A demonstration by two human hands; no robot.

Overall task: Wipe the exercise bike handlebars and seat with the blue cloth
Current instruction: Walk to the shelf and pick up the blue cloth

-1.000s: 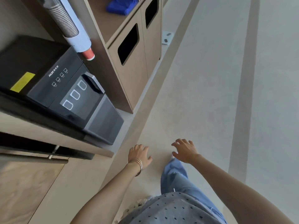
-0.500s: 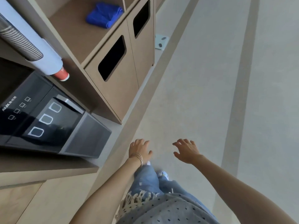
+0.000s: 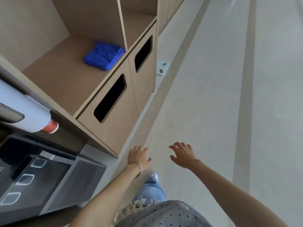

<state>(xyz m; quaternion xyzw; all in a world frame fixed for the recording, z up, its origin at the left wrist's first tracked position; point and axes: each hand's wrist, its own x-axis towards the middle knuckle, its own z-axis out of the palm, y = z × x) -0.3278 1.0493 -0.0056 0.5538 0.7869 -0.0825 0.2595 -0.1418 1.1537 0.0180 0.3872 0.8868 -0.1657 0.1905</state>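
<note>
Both hands empty, fingers apart: left hand (image 3: 139, 156), right hand (image 3: 182, 154) | folded blue cloth (image 3: 104, 56) on shelf (image 3: 65, 79), well apart | risk: bike unseen; a hasty grab could drop the cloth.

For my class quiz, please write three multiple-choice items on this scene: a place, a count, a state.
1. Where does the blue cloth lie?
A. on the floor
B. on the open shelf
C. on the black machine

2. How many dark slots do the cabinet fronts show?
A. one
B. two
C. four

3. The left hand and right hand are:
A. both open and empty
B. both gripping the cloth
C. both in fists

Answers: 1 B, it rests on the shelf; 2 B, one slot per front; 3 A, fingers spread, nothing held.
</note>
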